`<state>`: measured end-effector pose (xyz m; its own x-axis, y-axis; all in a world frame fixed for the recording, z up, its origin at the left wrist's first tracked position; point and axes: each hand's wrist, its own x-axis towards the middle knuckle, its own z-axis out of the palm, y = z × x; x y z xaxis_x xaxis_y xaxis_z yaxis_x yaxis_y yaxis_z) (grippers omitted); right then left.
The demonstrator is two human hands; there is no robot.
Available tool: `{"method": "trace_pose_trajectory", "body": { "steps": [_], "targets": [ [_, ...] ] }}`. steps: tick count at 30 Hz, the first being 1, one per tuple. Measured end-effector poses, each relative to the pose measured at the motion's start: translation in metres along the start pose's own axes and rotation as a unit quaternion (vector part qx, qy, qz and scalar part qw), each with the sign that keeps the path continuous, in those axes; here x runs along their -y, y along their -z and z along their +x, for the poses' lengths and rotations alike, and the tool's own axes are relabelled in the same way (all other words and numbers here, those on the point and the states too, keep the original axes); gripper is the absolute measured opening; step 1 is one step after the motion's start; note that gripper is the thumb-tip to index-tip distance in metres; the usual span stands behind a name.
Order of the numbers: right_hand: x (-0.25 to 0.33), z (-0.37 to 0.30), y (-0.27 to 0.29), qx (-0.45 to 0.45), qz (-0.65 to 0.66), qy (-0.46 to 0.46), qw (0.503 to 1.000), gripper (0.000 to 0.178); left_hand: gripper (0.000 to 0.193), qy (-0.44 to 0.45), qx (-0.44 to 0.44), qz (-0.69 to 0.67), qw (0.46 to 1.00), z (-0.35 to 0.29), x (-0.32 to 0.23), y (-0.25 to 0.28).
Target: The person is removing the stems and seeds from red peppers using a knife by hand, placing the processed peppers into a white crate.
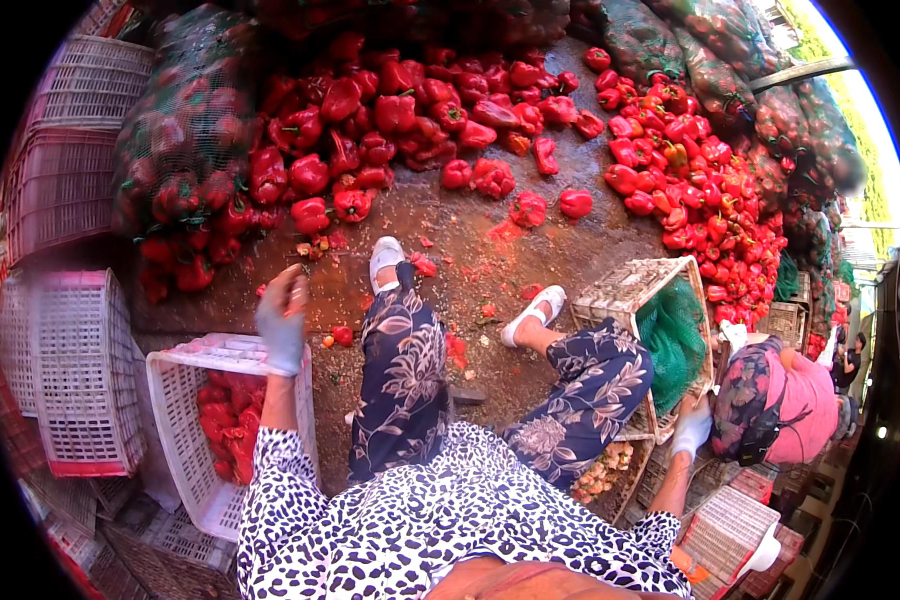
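My left hand (283, 322), in a pale glove with bare fingertips, is raised over the far rim of a white plastic basket (185, 440). Its fingers stretch away from me and nothing shows in them. Red bell peppers (232, 420) lie inside that basket. At my right side, my right hand (691, 428), also gloved, closes on the near rim of a tilted, dirty white crate (610, 298). A green mesh bag (670, 335) fills the crate's opening. Part of that hand's grip is hidden.
Loose red peppers (395, 112) are heaped ahead, with another pile (695, 160) at the right. Full mesh sacks (185, 140) stand around them. Stacked crates (82, 370) line the left. A person in pink (805, 405) bends at the right. Scraps litter the floor (470, 260).
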<state>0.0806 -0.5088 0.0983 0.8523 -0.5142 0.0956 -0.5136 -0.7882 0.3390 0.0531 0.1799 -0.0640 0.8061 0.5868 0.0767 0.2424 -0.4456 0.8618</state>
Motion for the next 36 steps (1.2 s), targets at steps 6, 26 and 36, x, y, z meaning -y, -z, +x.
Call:
{"method": "trace_pose_trajectory", "body": {
  "steps": [6, 26, 36],
  "targets": [
    [0.243, -0.001, 0.085, 0.194, 0.535, 0.069, 0.819, 0.031, 0.039, -0.136, 0.207, 0.093, 0.964, 0.087, -0.012, -0.142],
    [0.348, -0.042, -0.048, 0.552, 0.528, 0.046, 0.643, 0.037, 0.077, -0.130, 0.354, 0.251, 0.892, 0.201, 0.065, -0.443],
    [0.336, -0.046, -0.073, 0.425, 0.375, 0.225, 0.793, 0.054, 0.075, -0.061, 0.414, 0.104, 0.902, 0.166, -0.022, -0.362]
  ]
}}
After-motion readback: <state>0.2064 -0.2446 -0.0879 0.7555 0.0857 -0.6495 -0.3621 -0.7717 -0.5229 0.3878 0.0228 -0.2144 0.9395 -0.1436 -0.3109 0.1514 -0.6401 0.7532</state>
